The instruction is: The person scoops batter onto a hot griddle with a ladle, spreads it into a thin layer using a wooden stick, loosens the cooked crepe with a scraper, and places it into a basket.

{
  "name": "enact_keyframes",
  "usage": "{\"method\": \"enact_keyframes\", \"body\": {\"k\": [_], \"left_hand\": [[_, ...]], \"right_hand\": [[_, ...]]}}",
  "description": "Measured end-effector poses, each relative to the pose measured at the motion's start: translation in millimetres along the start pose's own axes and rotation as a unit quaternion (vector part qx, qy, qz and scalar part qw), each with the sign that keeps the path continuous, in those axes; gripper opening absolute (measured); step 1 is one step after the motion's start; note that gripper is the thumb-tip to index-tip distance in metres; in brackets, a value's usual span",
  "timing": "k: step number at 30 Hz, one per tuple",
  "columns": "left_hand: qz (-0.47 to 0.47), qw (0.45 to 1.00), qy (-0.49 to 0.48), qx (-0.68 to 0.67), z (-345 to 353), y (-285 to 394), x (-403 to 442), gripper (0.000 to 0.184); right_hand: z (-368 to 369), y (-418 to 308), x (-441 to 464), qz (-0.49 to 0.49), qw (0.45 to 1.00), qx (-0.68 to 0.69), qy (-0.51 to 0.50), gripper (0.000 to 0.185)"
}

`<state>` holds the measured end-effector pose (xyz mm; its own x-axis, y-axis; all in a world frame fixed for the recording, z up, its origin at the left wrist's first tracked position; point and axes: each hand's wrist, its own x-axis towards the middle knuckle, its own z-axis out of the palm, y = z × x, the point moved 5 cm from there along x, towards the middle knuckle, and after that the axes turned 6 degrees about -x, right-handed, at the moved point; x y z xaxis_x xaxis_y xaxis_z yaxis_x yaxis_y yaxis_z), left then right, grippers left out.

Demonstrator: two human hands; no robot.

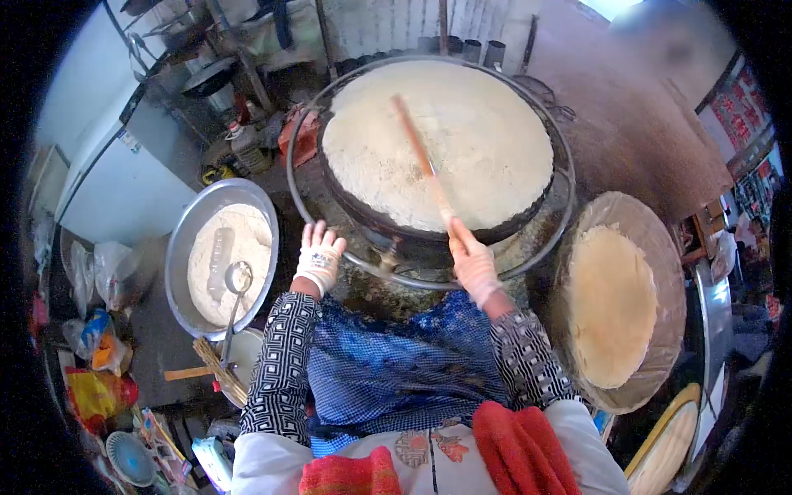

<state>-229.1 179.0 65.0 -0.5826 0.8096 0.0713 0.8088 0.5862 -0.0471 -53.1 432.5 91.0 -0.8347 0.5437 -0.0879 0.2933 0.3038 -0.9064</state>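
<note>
My right hand (474, 266), in a pale fingerless glove, is closed on the near end of a long wooden spreader (417, 150). The spreader's far end lies over a wide round griddle covered with a thin pale layer of batter (478, 124). A metal ring (295, 177) runs around the griddle. My left hand (319, 257), gloved alike, has its fingers spread and holds nothing; it is beside the ring's near left part. Left of it stands a metal basin (176, 272) of pale batter or flour, with a ladle (238, 279) in it.
At the right, a round, plastic-lined tray (615, 403) holds flat pale sheets (612, 307). A brush of straw (221, 371) and a small bowl (245, 351) are below the basin. Bottles (247, 147) and a red object (299, 136) stand behind the basin.
</note>
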Motion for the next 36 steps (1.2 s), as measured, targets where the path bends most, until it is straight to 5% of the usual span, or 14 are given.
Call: {"method": "enact_keyframes", "body": {"k": [2,5,9,14,15,16,18,20,22,25,26,29,32,36], "left_hand": [[-0.013,0.996,-0.068,-0.054,16.1,22.0,13.9,0.031],[-0.035,0.992,-0.115,-0.045,2.9,36.8,18.8,0.027],[-0.070,0.987,-0.138,-0.030,10.2,33.0,24.9,0.030],[-0.052,0.988,-0.100,-0.104,1.9,78.7,13.0,0.033],[-0.024,0.989,-0.056,-0.132,6.4,90.5,10.6,0.036],[-0.015,0.989,-0.035,-0.145,10.5,102.3,9.4,0.040],[-0.009,0.986,-0.047,-0.159,0.2,125.5,7.0,0.042],[0.003,0.983,-0.057,-0.176,-4.0,145.2,7.7,0.043],[0.009,0.981,-0.021,-0.193,6.5,171.9,7.1,0.044],[0.009,0.980,-0.036,-0.193,4.9,202.2,15.1,0.047],[0.009,0.981,-0.034,-0.193,7.2,209.9,18.0,0.048],[0.002,0.979,-0.064,-0.193,4.5,222.8,22.6,0.050],[0.002,0.978,-0.032,-0.205,8.0,222.1,19.9,0.042],[-0.007,0.981,-0.028,-0.191,11.9,208.4,16.0,0.035]], "right_hand": [[-12.7,46.3,24.4,-0.232,0.878,-0.410,0.080,0.039],[-62.8,78.6,55.9,-0.045,0.910,-0.411,-0.042,0.045],[-125.8,52.6,65.2,-0.019,0.840,-0.534,0.095,0.033],[-80.6,123.1,57.5,0.009,0.970,-0.208,0.128,0.034],[-71.4,112.7,42.5,0.131,0.970,0.140,0.148,0.032],[-51.2,95.5,24.7,0.232,0.838,0.471,0.147,0.032],[-32.3,117.3,11.9,0.212,0.808,0.528,0.153,0.028],[-21.3,126.6,-5.2,0.278,0.871,0.386,0.119,0.031],[-9.9,152.8,-18.9,0.015,0.995,0.052,0.083,0.036],[2.1,88.6,-64.1,-0.187,0.968,-0.142,0.084,0.046],[3.6,80.5,-66.5,-0.075,0.988,-0.133,0.012,0.045],[-13.5,48.6,-51.9,-0.106,0.975,0.193,0.023,0.041],[-82.7,22.3,-32.6,0.024,0.863,-0.504,-0.020,0.054],[-127.6,71.3,29.4,-0.119,0.821,-0.554,0.061,0.050]]}}
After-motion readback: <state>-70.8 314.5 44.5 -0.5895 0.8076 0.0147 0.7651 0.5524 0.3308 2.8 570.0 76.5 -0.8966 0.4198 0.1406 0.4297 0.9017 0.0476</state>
